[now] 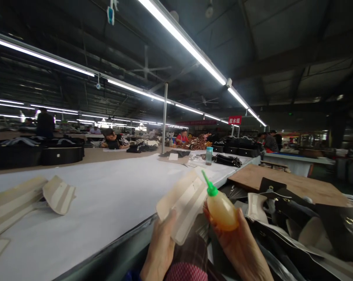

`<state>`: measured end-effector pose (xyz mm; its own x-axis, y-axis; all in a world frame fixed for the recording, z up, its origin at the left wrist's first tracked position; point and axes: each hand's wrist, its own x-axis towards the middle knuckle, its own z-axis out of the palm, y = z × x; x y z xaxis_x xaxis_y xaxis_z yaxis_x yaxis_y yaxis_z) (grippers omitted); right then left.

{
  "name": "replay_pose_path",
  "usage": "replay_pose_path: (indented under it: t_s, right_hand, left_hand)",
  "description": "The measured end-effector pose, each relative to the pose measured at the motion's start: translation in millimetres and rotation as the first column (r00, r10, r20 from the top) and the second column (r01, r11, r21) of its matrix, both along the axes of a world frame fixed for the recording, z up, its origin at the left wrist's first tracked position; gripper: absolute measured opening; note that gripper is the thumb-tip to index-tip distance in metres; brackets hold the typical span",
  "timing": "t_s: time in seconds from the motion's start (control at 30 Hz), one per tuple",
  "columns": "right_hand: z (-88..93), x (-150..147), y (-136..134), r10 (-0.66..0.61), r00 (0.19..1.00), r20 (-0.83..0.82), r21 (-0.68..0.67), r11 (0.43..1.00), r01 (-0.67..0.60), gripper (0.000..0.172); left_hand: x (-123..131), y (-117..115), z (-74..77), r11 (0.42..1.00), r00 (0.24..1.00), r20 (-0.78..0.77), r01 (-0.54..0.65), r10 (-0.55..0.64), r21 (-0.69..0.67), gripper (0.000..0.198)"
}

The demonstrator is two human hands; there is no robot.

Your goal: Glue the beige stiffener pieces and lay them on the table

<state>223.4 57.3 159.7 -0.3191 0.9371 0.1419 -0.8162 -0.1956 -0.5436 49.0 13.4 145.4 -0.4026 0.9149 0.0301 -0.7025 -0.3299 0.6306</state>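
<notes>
My left hand (162, 241) grips a cream-coloured flat piece (184, 208) with paler strips along it, tilted upward and slightly blurred. In my right hand (233, 244) is a squeeze bottle (222, 210) with a green cap and a long thin nozzle, partly filled with amber liquid. The nozzle points up and to the left, close to the piece's upper right edge; I cannot tell whether they touch. On the white tabletop (106, 195) at left lie more cream pieces (59, 194) of the same look.
Black and cream bag parts (293, 218) with metal fittings are heaped at right, before a brown board (296, 181). A blue-lidded bottle (209, 156) and black straps (227, 160) stand farther along. Black bags (62, 154) sit at back left. Several people work in the background.
</notes>
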Motion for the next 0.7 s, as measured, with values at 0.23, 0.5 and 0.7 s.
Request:
replay_pose_path:
  t_s: [0.23, 0.5, 0.7]
  right_hand:
    - [-11.8, 4, -17, 0.161, 0.983, 0.091, -0.004, 0.987, -0.162, 0.05]
    - [-42.2, 8, -17, 0.012, 0.98, 0.199, 0.041, 0.999, -0.02, 0.064]
    - [-46.4, -12, -23, -0.094, 0.971, 0.219, 0.105, 0.992, 0.072, 0.073]
  left_hand:
    - [17, -7, 7.8, 0.994, 0.999, 0.041, 0.03, -0.034, 0.106, 0.077]
    - [23, -20, -13.7, 0.994, 0.991, 0.128, 0.02, -0.033, 0.103, 0.067]
    - [15, -28, -10.8, 0.996, 0.992, 0.123, 0.006, -0.017, 0.09, 0.059]
